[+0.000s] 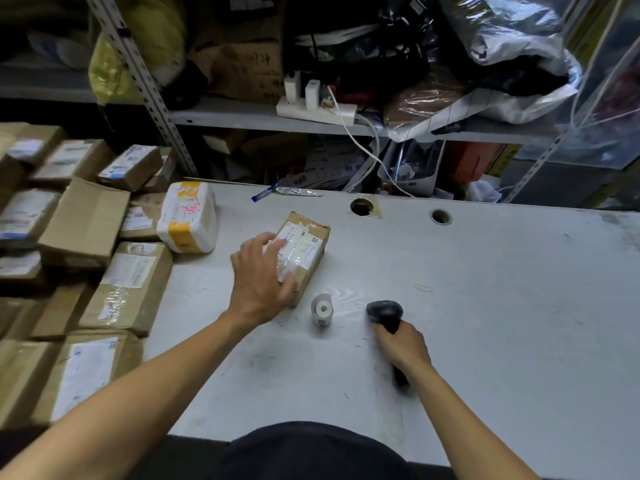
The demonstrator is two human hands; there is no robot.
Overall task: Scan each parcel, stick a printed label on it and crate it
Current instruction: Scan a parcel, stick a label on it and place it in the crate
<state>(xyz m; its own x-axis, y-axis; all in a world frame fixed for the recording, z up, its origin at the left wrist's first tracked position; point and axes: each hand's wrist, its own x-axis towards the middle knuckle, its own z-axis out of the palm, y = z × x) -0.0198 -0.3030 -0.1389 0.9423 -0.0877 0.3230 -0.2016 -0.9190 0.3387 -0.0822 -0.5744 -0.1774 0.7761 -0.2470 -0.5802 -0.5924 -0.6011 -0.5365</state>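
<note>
A small brown cardboard parcel (306, 247) with a white shipping label lies on the white table (485, 289). My left hand (261, 277) rests over its near left side, fingers spread across the label and thumb along the front edge. My right hand (403, 344) grips the handle of a black barcode scanner (385, 311), whose head points toward the parcel. A small roll of white printed labels (322, 309) stands on the table between the two hands.
Several taped cardboard parcels (86, 237) are piled at the left, with a white and yellow bagged parcel (188, 216) on the table's left edge. Metal shelving (242, 114) with a power strip, cables and bags stands behind. Two cable holes (362, 206) pierce the table's far side.
</note>
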